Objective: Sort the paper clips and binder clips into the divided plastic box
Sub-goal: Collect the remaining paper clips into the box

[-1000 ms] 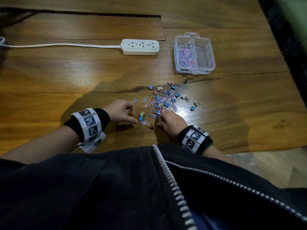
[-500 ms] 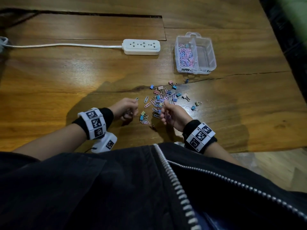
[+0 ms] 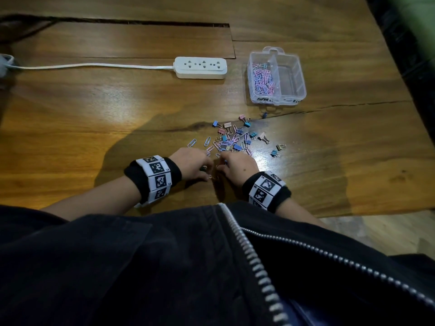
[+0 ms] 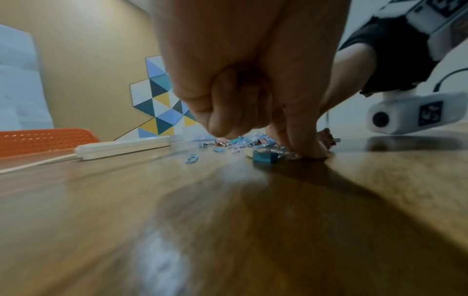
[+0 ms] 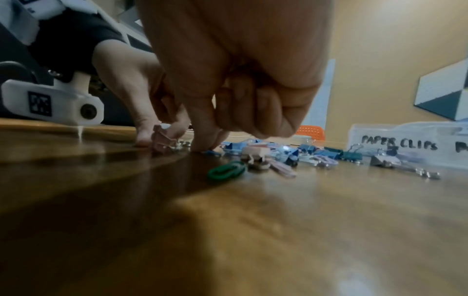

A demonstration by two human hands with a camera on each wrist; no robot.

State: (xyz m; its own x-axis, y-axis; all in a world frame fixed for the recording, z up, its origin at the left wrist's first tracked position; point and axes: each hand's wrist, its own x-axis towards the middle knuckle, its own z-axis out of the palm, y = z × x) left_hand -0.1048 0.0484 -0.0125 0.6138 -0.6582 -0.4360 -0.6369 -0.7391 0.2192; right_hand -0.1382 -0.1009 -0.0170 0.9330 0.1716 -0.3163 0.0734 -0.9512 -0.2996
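Loose paper clips and small binder clips point(image 3: 235, 140) lie heaped on the wooden table. The divided clear box point(image 3: 292, 76) stands beyond them, with pink and blue paper clips in its left compartment and "PAPER CLIPS" written on its front point(image 5: 400, 144). My left hand point(image 3: 207, 170) is at the heap's near edge with its fingers curled. Its fingertips point(image 4: 303, 154) pinch down on wire handles beside a blue binder clip point(image 4: 266, 157) and a pink one point(image 5: 162, 140). My right hand point(image 3: 220, 167), close beside it, pinches a blue paper clip point(image 5: 211, 153) against the table.
A white power strip point(image 3: 200, 67) with its cord lies left of the box. A green paper clip point(image 5: 226, 170) sits just in front of my right hand. Cracks cross the table near the heap. The table edge point(image 3: 353, 214) runs close behind my right wrist.
Half a second ago both hands were lifted and turned slightly. Now they are back down on the table, closer together, fingertips at the heap's near edge.
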